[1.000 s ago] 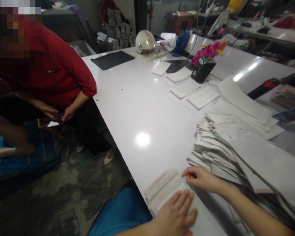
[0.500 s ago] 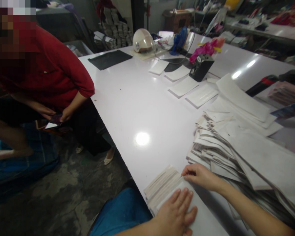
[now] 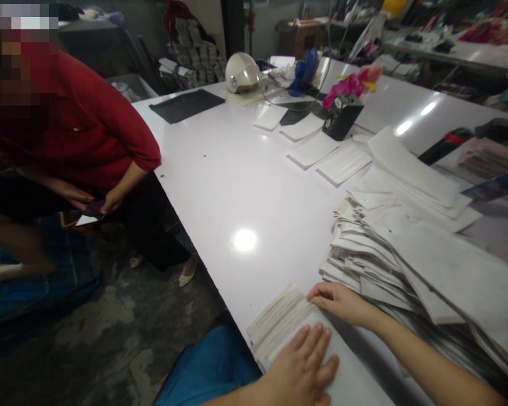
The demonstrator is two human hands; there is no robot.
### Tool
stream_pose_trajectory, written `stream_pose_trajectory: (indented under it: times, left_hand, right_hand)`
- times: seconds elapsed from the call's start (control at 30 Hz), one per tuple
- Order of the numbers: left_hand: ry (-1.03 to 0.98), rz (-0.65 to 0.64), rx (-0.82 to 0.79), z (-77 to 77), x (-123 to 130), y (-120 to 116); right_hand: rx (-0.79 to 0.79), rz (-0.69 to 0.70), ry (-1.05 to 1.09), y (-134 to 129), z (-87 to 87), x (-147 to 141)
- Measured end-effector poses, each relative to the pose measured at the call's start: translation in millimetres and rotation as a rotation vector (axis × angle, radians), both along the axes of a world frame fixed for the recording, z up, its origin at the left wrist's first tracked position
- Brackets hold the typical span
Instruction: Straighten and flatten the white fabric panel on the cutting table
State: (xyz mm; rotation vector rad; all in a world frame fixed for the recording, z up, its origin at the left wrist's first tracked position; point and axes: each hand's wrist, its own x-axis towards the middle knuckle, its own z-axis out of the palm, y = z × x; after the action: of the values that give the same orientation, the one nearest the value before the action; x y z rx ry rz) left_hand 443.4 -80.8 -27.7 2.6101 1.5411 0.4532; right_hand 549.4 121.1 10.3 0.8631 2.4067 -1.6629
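Left hand (image 3: 300, 363) flat, right hand (image 3: 337, 302) curled

Whether the right fingers (image 3: 320, 291) pinch the paper stack (image 3: 345, 361) is unclear.

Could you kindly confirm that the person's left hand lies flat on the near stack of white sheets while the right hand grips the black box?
Not quite: the head view shows the right hand at the edge of the near stack of white sheets, while the black box stands apart, farther back. The left hand does lie flat on that stack.
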Motion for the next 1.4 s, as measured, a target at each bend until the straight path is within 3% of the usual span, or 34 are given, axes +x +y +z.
stream_pose_trajectory:
  times: [0.17, 0.47, 0.7, 0.87, 1.1, 1.27, 1.4]
  left_hand:
    - [-0.030, -0.004, -0.016, -0.6, 1, -1]
    - [-0.056, -0.002, -0.046, 4.0, 1, 0]
    - [-0.094, -0.016, -0.064, 1.9, 2, -1]
    - [-0.122, -0.024, -0.089, 0.9, 3, -3]
    - [-0.185, -0.033, -0.145, 4.6, 2, -4]
    - [-0.204, -0.024, -0.149, -5.4, 8, -4]
    - [-0.193, -0.015, -0.115, -17.2, 13, -4]
  right_hand:
    - [-0.001, -0.026, 0.004, -1, -5.4, -1]
    - [0.248, 0.051, 0.075, -9, 8.0, -6]
    - [0.185, -0.016, -0.010, 0, -0.6, -1]
    - [0.146, -0.006, 0.008, -10, 3.1, -9]
    - [0.259, -0.047, 0.105, -21, -2.2, -8]
    - [0.390, -0.229, 0.131, -23, 6.8, 17]
    - [0.613, -0.367, 0.127, -66, 7.4, 69]
